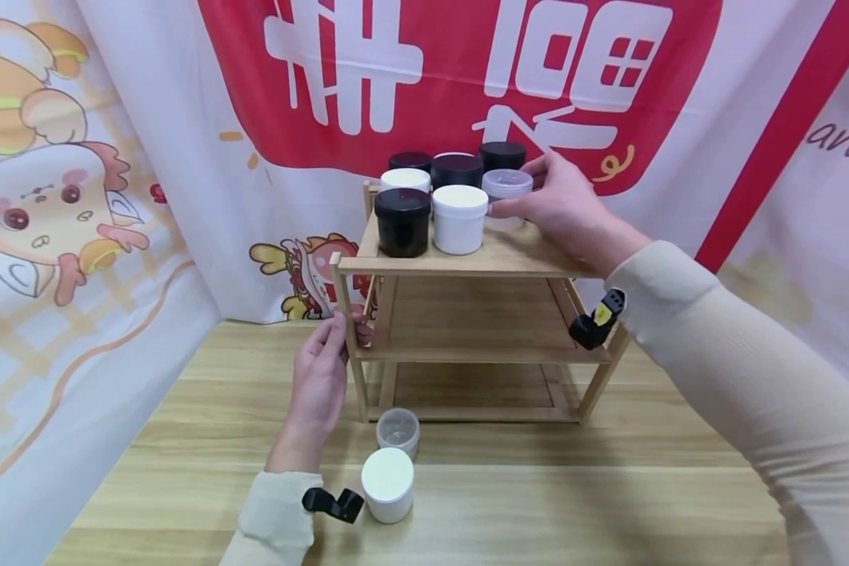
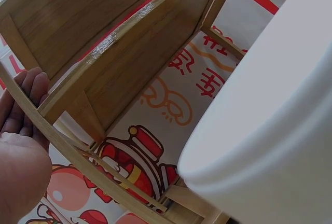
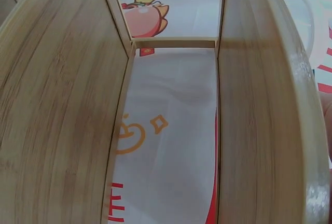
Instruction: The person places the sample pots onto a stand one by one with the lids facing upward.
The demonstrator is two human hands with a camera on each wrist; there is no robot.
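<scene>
A three-tier wooden rack stands on the table against the curtain. My left hand holds its front left post, the thumb in front and fingers behind; the left wrist view shows those fingers beside the post. On the top tier, my right hand grips a clear plastic jar at the right end of a group. Next to that jar sit a white jar and a black jar in front, with more black and white jars behind. The right wrist view shows mostly the rack's boards.
Before the rack's left side, a small clear jar and a white lidded jar stand on the wooden table. The white jar looms large in the left wrist view. A printed curtain hangs behind and at the sides.
</scene>
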